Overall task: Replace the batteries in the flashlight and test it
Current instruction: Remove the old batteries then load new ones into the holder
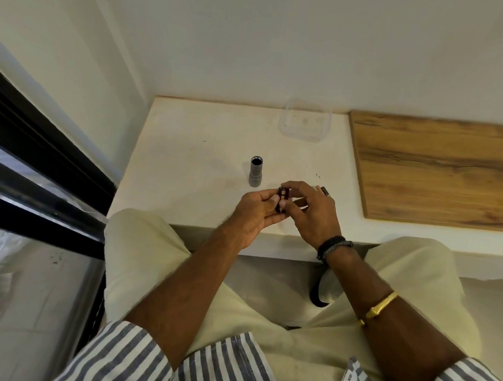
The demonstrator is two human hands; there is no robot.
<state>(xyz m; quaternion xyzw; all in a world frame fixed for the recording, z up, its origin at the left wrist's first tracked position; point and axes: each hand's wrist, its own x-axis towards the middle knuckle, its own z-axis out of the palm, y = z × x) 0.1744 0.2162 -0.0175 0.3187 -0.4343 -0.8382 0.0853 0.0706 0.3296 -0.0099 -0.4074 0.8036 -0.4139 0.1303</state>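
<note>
Two hands meet just above the near edge of the white worktop (188, 146), fingers (283, 204) closed from both sides on a small dark battery holder (282, 198). The left hand (253, 213) pinches it from below, apparently to steady it, while the right hand (310, 211) curls over its top end, seemingly working a cell. Just behind the knuckles, the grey flashlight body (255, 175) stands upright, open end up, likely parked to receive the holder. Loose batteries (323, 190) lie beside the right hand; a clear plastic container (306, 120) sits well back.
</note>
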